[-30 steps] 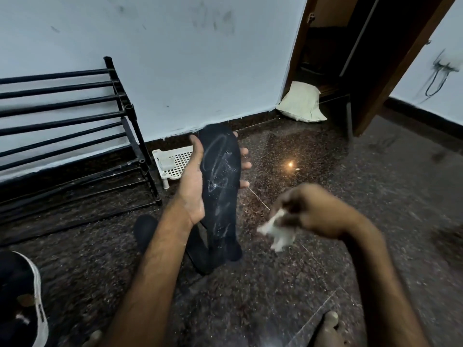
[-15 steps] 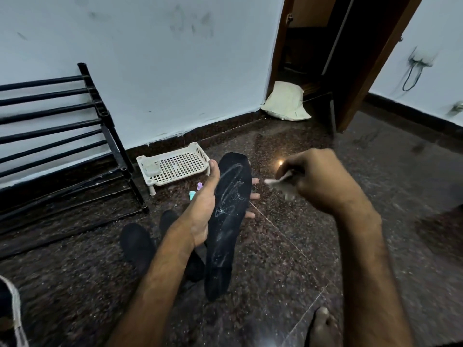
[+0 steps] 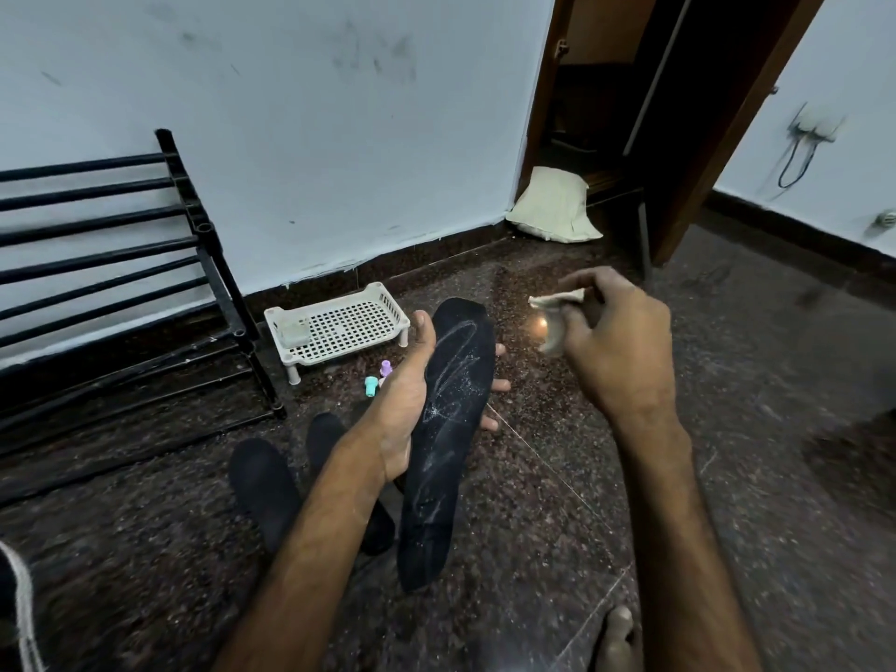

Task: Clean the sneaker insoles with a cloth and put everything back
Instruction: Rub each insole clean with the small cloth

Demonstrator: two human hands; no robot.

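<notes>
A black insole (image 3: 448,429) streaked with white dust lies along my left hand (image 3: 405,409), which grips it from underneath, thumb on the left edge and fingertips showing on the right. My right hand (image 3: 616,351) is raised to the right of the insole's toe end and pinches a small crumpled pale cloth (image 3: 555,317), apart from the insole. Two more black insoles (image 3: 264,492) lie on the dark floor beneath my left forearm. A sneaker (image 3: 19,618) with white trim shows at the lower left edge.
A black metal shoe rack (image 3: 145,283) stands against the white wall on the left. A white perforated plastic tray (image 3: 339,327) sits beside it, with small teal and purple caps (image 3: 378,380) in front. A pale cushion (image 3: 552,206) lies by the wooden door. My bare foot (image 3: 618,637) is bottom right.
My right hand has lifted the cloth up and away from the insole toward the right. My left hand has lowered the insole, and the view has shifted.
</notes>
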